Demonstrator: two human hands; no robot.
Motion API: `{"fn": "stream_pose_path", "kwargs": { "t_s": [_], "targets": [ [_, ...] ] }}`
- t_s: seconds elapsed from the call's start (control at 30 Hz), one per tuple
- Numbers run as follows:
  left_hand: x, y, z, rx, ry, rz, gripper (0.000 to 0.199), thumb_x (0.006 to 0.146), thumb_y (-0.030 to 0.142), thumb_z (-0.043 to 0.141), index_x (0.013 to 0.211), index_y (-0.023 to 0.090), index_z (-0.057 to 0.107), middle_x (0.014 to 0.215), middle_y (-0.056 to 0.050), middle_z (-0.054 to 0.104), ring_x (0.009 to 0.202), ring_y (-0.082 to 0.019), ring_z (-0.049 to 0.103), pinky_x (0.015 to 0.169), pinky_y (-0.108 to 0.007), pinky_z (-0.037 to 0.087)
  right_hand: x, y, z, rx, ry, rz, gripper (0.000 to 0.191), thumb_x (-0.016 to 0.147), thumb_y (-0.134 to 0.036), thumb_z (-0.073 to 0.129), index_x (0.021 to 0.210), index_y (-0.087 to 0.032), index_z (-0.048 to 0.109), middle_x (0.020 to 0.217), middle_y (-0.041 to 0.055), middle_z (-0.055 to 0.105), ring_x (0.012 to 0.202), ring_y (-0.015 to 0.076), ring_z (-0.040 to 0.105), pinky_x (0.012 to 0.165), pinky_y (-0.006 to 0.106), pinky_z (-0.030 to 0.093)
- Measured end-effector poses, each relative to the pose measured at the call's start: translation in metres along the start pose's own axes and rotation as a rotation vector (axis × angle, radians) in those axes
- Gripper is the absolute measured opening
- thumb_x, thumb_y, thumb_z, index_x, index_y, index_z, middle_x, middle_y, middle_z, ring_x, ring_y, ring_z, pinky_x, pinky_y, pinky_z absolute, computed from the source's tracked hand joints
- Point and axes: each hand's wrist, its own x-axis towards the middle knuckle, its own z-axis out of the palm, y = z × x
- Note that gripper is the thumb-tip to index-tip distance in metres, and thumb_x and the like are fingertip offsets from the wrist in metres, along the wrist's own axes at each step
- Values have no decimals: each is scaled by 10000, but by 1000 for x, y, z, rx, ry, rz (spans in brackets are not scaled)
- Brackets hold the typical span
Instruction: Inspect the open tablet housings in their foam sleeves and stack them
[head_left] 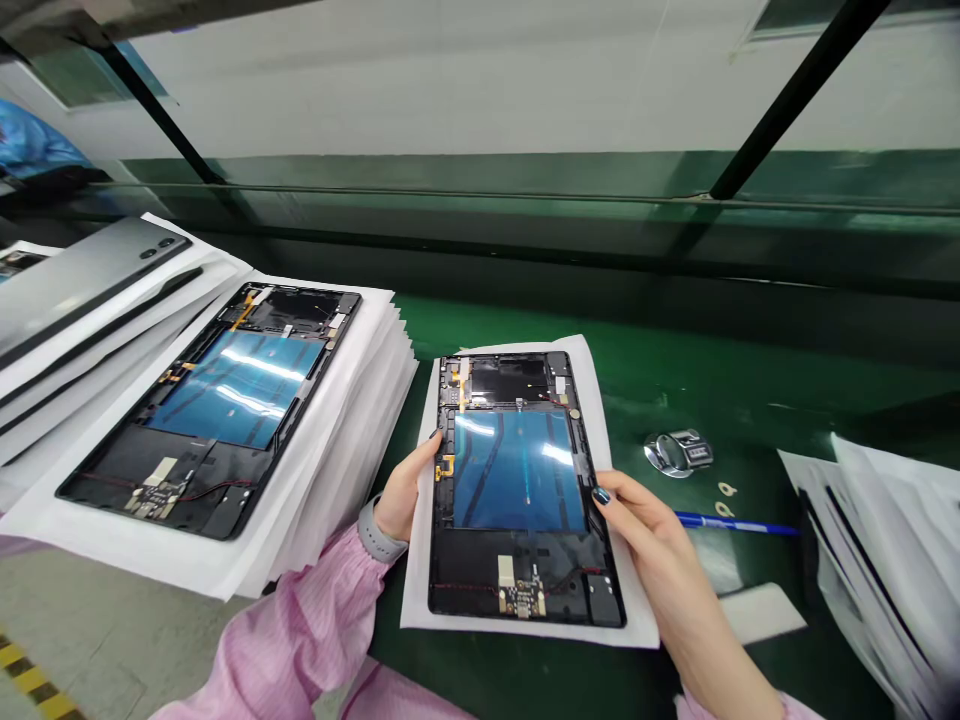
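Gripping an open tablet chassis (517, 470) by its long sides, a person's left hand (405, 490) and right hand (645, 530) hold it above a green workbench mat (675, 350), a white paper sheet (421, 560) lying beneath it. Both thumbs rest over the edges, while the other fingers curl out of sight underneath, apparently closed on frame and paper together. The black frame looks light and stiff, but the blue-filmed panel, gold-tabbed flex strips and small circuit board at its near end look fragile. The film may prove slippery and the paper may slide against the frame, making the black side rails the likeliest safe hold. Just left, a second tablet chassis (225, 400) lies on a tall stack of white sheets (382, 380) beside silver tablet back covers (82, 280); the stack's edge sits near the grey wristband (382, 530) and pink sleeve (292, 630). Near the right hand lie a chrome hand tally counter (679, 452), two small tan rings (724, 489) and a blue pen (735, 524), with a loose pile of papers (877, 550) farther right. The widest room lies on the green mat beyond the chassis's far edge
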Motion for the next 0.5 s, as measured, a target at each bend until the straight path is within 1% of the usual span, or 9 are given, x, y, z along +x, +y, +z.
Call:
{"fn": "stream_pose_path", "kwargs": {
  "t_s": [0.07, 0.13, 0.27, 0.37, 0.43, 0.5],
  "targets": [
    [0, 0, -1, -8, -7, 0, 276, 816, 377, 653, 903, 133, 749, 811, -77, 788, 959, -293, 732, 930, -392, 550, 0, 0, 0, -20, -4, -13, 307, 705, -495, 815, 834, -234, 716, 853, 30, 718, 812, 244, 672, 634, 287, 527],
    [0, 0, -2, -11, -24, -10, 294, 809, 389, 663, 920, 130, 747, 826, -81, 789, 972, -299, 728, 940, -400, 545, 0, 1, 1, -42, -1, -28, 322, 704, -508, 811, 842, -233, 717, 849, 32, 723, 792, 242, 675, 616, 283, 524],
    [0, 1, -2, -12, -62, -13, 303, 795, 396, 680, 920, 128, 744, 826, -85, 789, 981, -308, 725, 949, -409, 539, 2, 3, -1, -64, 7, -27, 353, 699, -526, 809, 868, -228, 723, 832, 45, 738, 770, 251, 686, 658, 312, 541],
    [0, 2, -2, -4, -74, -21, 299, 801, 396, 666, 912, 129, 744, 808, -84, 788, 944, -307, 734, 926, -407, 547, 3, 5, -3, -77, 30, -34, 368, 686, -539, 815, 876, -235, 735, 867, 49, 750, 800, 253, 689, 692, 318, 544],
    [0, 3, -3, 2, -82, -44, 312, 806, 407, 652, 919, 130, 742, 801, -85, 788, 909, -307, 742, 902, -412, 555, 4, 5, -4, -93, 40, -52, 379, 682, -550, 813, 878, -233, 741, 881, 53, 751, 804, 255, 688, 684, 315, 541],
    [1, 3, -4, 5, -98, -62, 335, 806, 416, 647, 943, 124, 738, 805, -91, 789, 880, -312, 746, 880, -426, 561, 4, 3, -3, -105, 35, -63, 385, 683, -556, 808, 869, -226, 742, 858, 53, 747, 766, 246, 686, 665, 312, 539]
  ]
}}
